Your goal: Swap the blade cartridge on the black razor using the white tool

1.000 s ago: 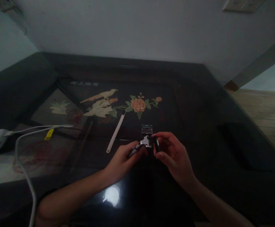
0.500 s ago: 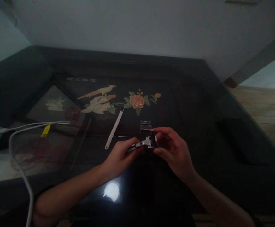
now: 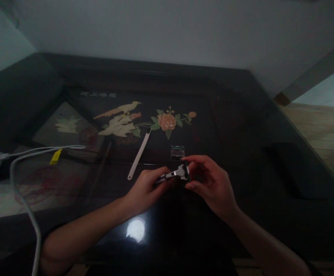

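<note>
— Where are the hands relative to the razor (image 3: 174, 175)?

— The left hand (image 3: 145, 190) sits at its handle end, fingers curled round the handle, thumb laid along the top. The left forearm runs back from it toward the lower left, bare, wrist fairly straight.

— And the other?

— The right hand (image 3: 210, 184) is at the razor's head end, palm turned toward the left hand. Its forefinger arches over the head and the thumb closes in from below, pinching there; what lies between them is too dark to tell. The right forearm trails off to the lower right.
</note>
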